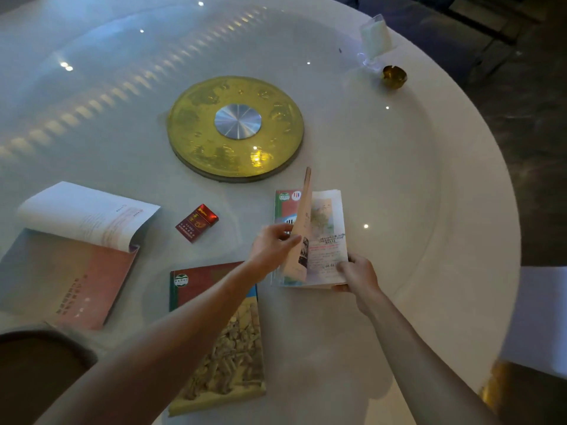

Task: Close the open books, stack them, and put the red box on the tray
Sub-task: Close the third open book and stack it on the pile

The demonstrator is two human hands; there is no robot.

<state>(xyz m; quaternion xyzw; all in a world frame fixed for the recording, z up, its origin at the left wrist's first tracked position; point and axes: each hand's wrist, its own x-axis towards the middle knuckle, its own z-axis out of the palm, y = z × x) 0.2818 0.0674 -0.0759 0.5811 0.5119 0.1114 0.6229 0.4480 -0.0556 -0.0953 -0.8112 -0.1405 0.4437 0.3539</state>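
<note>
An open book (pixel 325 237) lies right of centre on the white round table (pixel 399 185). My left hand (pixel 273 246) holds its raised left half, which stands nearly upright. My right hand (pixel 356 271) grips the near right corner of its pages. A closed book (pixel 221 332) with a red and tan cover lies under my left forearm. At the left lies a larger open book (pixel 76 246) with pink cover and white pages folded back. The small red box (pixel 197 223) rests between the books. The round golden tray (pixel 235 127) sits at the table's centre.
A wrapped white item (pixel 375 35) and a small golden bowl (pixel 394 76) stand at the far right rim. A dark chair back (pixel 40 369) is at the near left. White paper (pixel 537 320) lies off the table's right edge.
</note>
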